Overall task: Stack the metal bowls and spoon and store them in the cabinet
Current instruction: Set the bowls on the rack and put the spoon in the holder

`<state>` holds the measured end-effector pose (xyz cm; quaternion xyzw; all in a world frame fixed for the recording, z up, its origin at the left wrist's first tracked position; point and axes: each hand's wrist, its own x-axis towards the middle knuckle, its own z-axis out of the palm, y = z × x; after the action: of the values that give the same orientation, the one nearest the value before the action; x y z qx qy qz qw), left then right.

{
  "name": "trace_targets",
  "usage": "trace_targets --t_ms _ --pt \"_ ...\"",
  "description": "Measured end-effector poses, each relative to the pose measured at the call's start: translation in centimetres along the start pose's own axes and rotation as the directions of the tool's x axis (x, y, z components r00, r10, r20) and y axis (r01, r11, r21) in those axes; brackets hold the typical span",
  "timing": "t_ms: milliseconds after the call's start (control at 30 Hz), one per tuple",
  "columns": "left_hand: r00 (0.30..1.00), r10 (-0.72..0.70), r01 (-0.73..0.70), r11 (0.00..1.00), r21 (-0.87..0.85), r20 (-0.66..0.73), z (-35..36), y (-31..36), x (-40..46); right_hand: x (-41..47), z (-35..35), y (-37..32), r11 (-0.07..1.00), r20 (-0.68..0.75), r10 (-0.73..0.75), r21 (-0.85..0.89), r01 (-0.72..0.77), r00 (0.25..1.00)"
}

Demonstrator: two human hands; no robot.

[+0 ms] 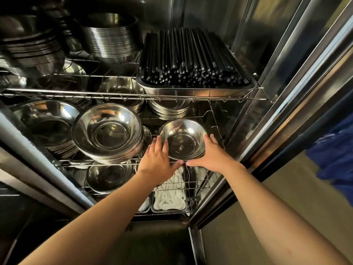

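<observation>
1. A small stack of round, shiny metal bowls (183, 140) sits at the right end of the middle wire shelf (99, 163) inside an open stainless steel cabinet (248, 44).
2. The left hand (158, 161) presses flat against the left side of this stack, fingers spread upward along the rim and thumb reaching under the front edge.
3. The right hand (212, 155) cups the right side in the same way, so the grip is both hands together, holding the stack between open palms.
4. The two thumbs nearly meet beneath the front of the bowls.
5. Just to the left on the same shelf stands a taller stack of wider metal bowls (108, 132), and another such stack (51, 127) lies further left.
6. More stacked bowls (169, 109) sit behind, under the upper shelf.
7. On the upper wire shelf a rectangular steel tray (196, 90) holds a heap of black chopsticks (191, 58), with tall piles of metal bowls (112, 41) to its left.
8. Below the hands, on the lowest shelf, steel trays hold white plastic spoons (170, 194), and a single metal bowl (108, 175) rests to their left.
9. A blue cloth (336, 150) shows at the far right, outside the cabinet door.
</observation>
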<state>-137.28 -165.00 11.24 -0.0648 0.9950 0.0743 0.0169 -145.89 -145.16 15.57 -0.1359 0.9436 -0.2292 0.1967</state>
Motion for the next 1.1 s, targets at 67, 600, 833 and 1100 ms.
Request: trace_targets --t_ms 67,600,833,1100 --pt "1.0 -0.019 0.019 1.0 -0.011 -0.008 0.0 -0.5 -0.4 0.3 0.5 -0.4 0.999 -0.005 -0.043 0.007 0.043 0.999" --pt "0.991 -0.126 0.129 0.985 0.116 -0.034 -0.9 -2.2 -5.2 0.6 0.4 -3.0 0.997 0.049 -0.052 -0.045 0.054 0.997" --pt "0.988 -0.149 0.152 0.973 0.173 -0.032 -0.4 -2.5 -6.7 0.5 0.8 -3.6 0.996 0.031 -0.066 -0.058 0.068 0.997" --pt "0.988 -0.148 0.152 0.975 0.164 -0.036 -0.4 -3.0 -7.5 0.6 1.8 -4.4 0.996 0.007 -0.061 -0.063 0.061 0.998"
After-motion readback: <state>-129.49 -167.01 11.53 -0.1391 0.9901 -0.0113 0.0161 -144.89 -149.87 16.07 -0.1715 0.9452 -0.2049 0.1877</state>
